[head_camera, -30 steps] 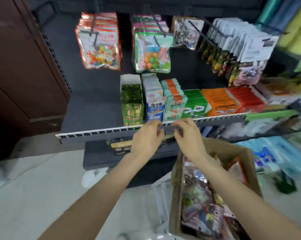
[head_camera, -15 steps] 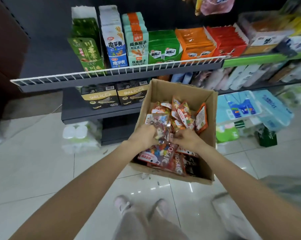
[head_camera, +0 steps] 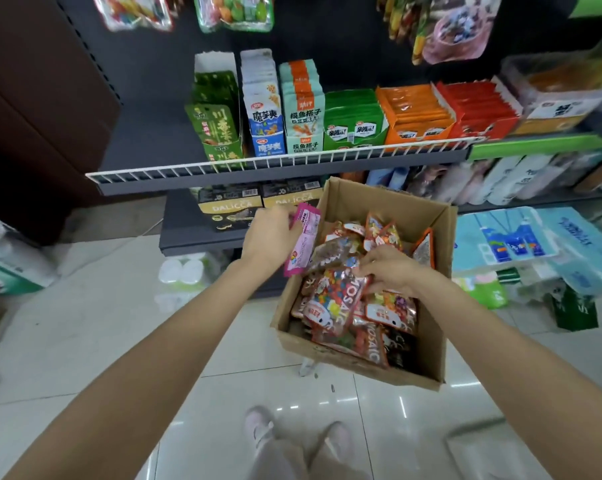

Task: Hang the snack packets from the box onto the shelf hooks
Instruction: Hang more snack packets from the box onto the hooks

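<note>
A: Left hand (head_camera: 270,237) has just lifted a pink packet (head_camera: 301,242) clear of the box (head_camera: 389,367), fingers wrapped round it. One ready for hanging!

B: Right hand (head_camera: 391,270)?

A: Fingers curled, pinching another packet (head_camera: 334,299) in the box's jumbled pile. Beyond both hands, filled hanging packets (head_camera: 233,12) above the shelf (head_camera: 275,166).

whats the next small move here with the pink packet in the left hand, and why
Probably lift the pink packet up toward the hanging packets at the top of the shelf. The left hand already grips it clear of the cardboard box, while the right hand is down among the packets inside.
</note>
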